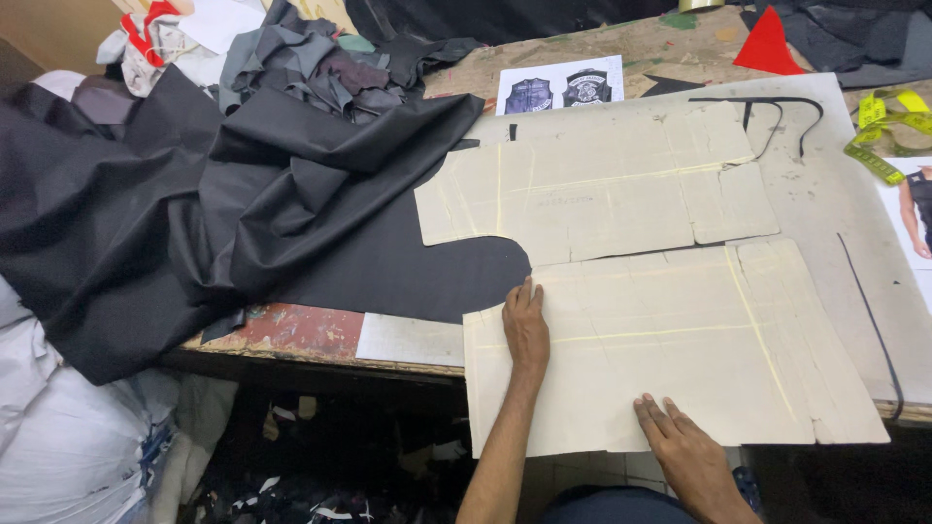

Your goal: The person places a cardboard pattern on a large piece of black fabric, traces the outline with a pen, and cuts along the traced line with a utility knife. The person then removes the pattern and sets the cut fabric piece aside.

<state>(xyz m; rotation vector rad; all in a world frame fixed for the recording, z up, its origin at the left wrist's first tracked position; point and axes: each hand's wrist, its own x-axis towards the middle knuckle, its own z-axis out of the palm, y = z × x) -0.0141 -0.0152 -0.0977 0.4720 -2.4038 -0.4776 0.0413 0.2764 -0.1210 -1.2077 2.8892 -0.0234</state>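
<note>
1. Left hand [525,330] is flat, palm down, fingers straight and close together, pressing the far-left part of the near paper pattern piece [680,340]. Nothing gripped, just weight on the sheet.
2. Fingertips of that hand reach right up to the sheet's far edge, where the black fabric [243,213] curves in beside it.
3. Right hand [680,442] is flat too, fingers loosely spread, resting on the near edge of the same sheet. Open, holding nothing.
4. The sheet lies on the near side of the work table [835,194], its near-left corner hanging out past the table edge.
5. Just beyond it lies a second paper pattern piece [592,184], a thin gap between the two, its left end over the black fabric.
6. The black fabric is heaped at the left, spilling off the table, with a pile of dark scraps [320,68] farther back.
7. Far centre, a printed picture of vests [563,85]. Far right, a red triangle of material [767,44].
8. On the right a yellow measuring tape [879,131] is bunched up, well apart from both hands, and a thin black strip [767,121] loops near it.
9. A small white sheet [408,340] sits on the table edge, just left of the left hand.
</note>
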